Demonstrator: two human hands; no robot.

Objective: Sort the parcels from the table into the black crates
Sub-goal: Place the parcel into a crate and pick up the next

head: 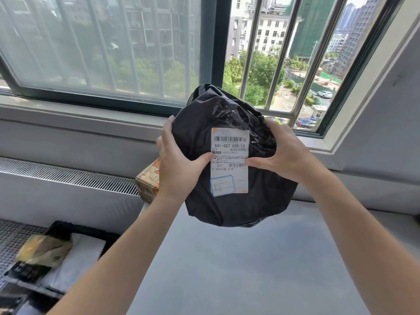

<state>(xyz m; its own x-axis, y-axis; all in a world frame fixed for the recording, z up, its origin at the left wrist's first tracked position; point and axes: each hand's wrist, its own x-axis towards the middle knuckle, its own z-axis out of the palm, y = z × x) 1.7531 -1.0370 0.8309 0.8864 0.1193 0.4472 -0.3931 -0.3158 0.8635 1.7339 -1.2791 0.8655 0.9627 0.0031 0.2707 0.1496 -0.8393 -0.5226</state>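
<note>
Where the black parcel (268, 192) hangs: lifted clear of the grey surface (227, 269), clamped between both hands in front of the window sill.
Left hand (177, 160): fingers (168, 128) wrapped round the parcel's left edge, thumb pressed on the white label (229, 178).
Right hand (284, 153): fingers curled over the right edge, thumb tip on the label's opposite edge.
Below the fingers: bare surface, open under the parcel's bottom edge and out towards the wearer.
Behind the left fingers: cardboard box (147, 183) at the surface's far left edge, partly hidden by the hand.
Down and left of the left fingers: black crate (66, 225) past the surface's left edge, holding a brown parcel (44, 250) and a white parcel (77, 258).
Beyond the fingers: barred window (268, 64).
</note>
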